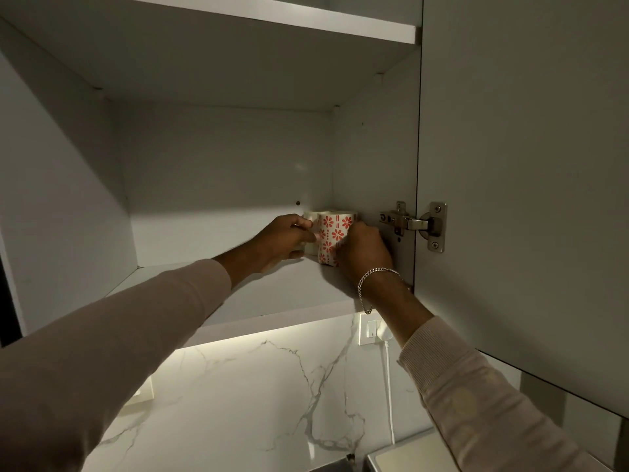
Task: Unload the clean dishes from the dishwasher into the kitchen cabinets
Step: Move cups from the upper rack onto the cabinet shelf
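Note:
A white mug with a red flower pattern stands on the lower shelf of an open wall cabinet, at the back right corner. Behind it on the left sits a plain cream mug, mostly hidden. My left hand grips the cream mug from the left side. My right hand curls round the patterned mug from the right; a silver bracelet hangs on that wrist. Both sleeves are beige.
The cabinet door stands open on the right, its metal hinge close to my right hand. An upper shelf is overhead. Below are a lit marble backsplash, a wall socket with a white cable, and a metal appliance.

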